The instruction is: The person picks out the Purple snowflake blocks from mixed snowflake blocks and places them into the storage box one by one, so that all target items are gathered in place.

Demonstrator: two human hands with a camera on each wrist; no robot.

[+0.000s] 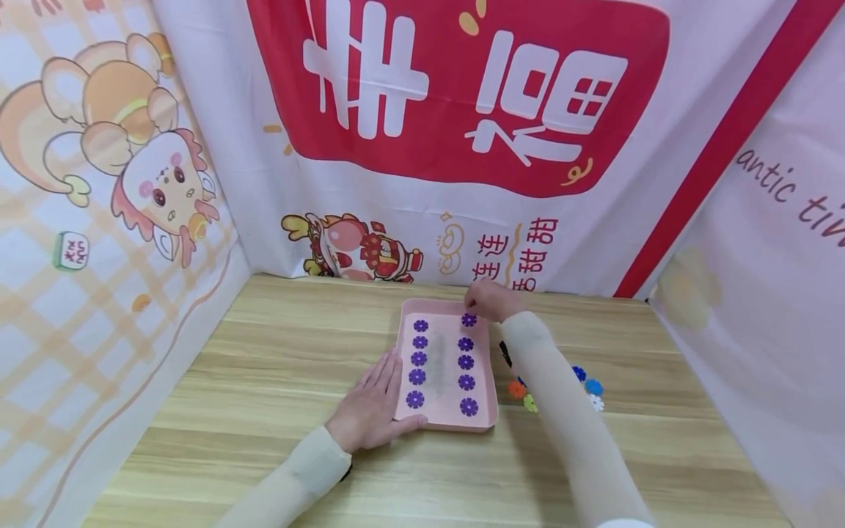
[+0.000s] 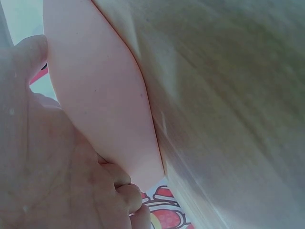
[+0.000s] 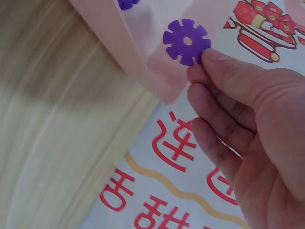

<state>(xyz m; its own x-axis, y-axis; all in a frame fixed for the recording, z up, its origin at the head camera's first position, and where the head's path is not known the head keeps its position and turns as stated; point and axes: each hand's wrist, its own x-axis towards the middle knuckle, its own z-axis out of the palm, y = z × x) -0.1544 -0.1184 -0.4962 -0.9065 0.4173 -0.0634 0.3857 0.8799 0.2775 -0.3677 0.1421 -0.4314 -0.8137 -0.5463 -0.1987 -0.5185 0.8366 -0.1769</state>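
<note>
A shallow pink tray (image 1: pixel 438 416) lies on the table with purple snowflake discs (image 1: pixel 417 376) in two columns along its long sides. At the far right corner my right hand (image 1: pixel 494 301) pinches the edge of a purple snowflake disc (image 3: pixel 187 42) between thumb and fingertip, at the far end of the right column. My left hand (image 1: pixel 367 411) rests against the tray's near left corner, fingers straight along the left side and thumb along the near edge. In the left wrist view, the palm faces the tray's outer wall (image 2: pixel 102 86).
Right of the tray, partly behind my right forearm, lie loose discs: an orange disc (image 1: pixel 517 389), a yellow-green disc (image 1: pixel 530 402), a light blue disc (image 1: pixel 593 386), a white disc (image 1: pixel 597 402) and dark blue ones. A printed cloth (image 1: pixel 370 183) hangs behind the table (image 1: pixel 297 352).
</note>
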